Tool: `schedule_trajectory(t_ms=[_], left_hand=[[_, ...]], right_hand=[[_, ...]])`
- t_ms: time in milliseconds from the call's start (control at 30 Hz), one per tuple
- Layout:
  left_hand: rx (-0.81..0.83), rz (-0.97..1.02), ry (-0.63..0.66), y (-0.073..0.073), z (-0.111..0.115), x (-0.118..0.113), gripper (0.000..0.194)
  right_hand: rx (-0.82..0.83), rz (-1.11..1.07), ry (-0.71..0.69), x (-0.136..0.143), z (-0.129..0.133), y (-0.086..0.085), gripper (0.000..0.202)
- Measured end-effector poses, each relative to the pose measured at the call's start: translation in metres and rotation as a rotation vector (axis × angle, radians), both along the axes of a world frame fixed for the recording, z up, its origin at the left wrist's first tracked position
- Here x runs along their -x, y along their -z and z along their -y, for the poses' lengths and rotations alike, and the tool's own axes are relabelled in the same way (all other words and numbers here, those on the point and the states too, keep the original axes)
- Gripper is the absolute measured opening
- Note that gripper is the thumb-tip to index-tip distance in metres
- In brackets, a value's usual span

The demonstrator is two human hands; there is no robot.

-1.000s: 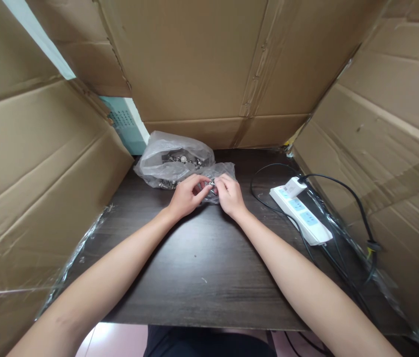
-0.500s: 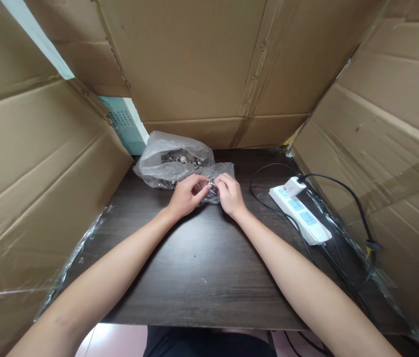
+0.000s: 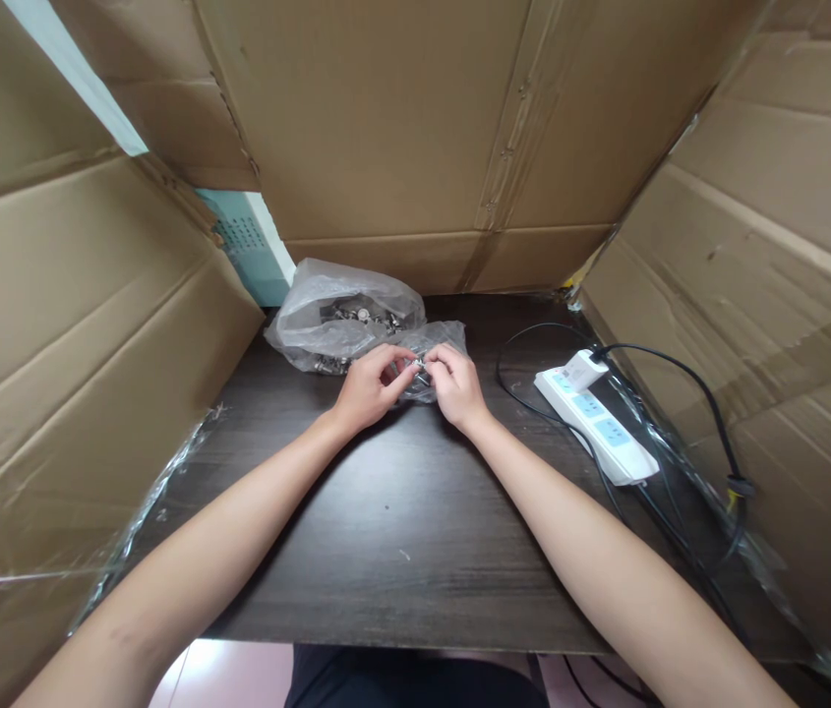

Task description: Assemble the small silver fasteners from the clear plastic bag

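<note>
Both hands meet over a small clear plastic bag (image 3: 451, 336) on the dark table. My left hand (image 3: 375, 383) pinches a small shiny metal part (image 3: 419, 363) between thumb and forefinger. From the other side, my right hand (image 3: 453, 385) closes its fingertips on the same small part. Its exact shape is too small to tell. More metal pieces show in the small bag beneath the hands. Just behind and to the left lies a larger open plastic bag (image 3: 304, 300) holding several small metal parts (image 3: 363, 316).
On the right of the table (image 3: 385, 570) lies a white power strip (image 3: 607, 433) with a plugged-in white adapter (image 3: 583, 371) and black cables (image 3: 702, 383). Cardboard walls (image 3: 400, 118) enclose the left, back and right. A pale green box (image 3: 247, 246) shows at the back left.
</note>
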State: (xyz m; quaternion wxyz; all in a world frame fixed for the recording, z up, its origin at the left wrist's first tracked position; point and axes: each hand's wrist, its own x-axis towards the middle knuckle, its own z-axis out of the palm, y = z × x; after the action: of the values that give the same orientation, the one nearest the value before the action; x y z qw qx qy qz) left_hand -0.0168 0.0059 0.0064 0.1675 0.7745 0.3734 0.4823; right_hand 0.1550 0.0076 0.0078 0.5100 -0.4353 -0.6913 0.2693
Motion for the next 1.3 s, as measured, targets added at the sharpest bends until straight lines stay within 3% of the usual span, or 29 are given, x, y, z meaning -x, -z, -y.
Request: schedule_trajectory(t_ms=[200,433,733,1300], left_hand=[[0.007,0.003,0.004,0.0002,0.0000,-0.0002,0.014],[0.044,0.042,-0.028,0.0023,-0.0008,-0.0005,0.015],[0.114,0.024,0.030,0.0032,-0.0002,0.0004,0.030],[0.053,-0.023,0.023,0.0006,0.0010,0.0004,0.020]], right_hand=[[0.023,0.044,0.002,0.0012,0.0010,-0.0028,0.041],[0.058,0.029,0.000,-0.0002,0.0009,-0.0016,0.025],[0.024,0.064,0.046,0.0015,-0.0001,-0.0004,0.024],[-0.002,0.049,0.046,0.0022,0.0007,-0.0017,0.025]])
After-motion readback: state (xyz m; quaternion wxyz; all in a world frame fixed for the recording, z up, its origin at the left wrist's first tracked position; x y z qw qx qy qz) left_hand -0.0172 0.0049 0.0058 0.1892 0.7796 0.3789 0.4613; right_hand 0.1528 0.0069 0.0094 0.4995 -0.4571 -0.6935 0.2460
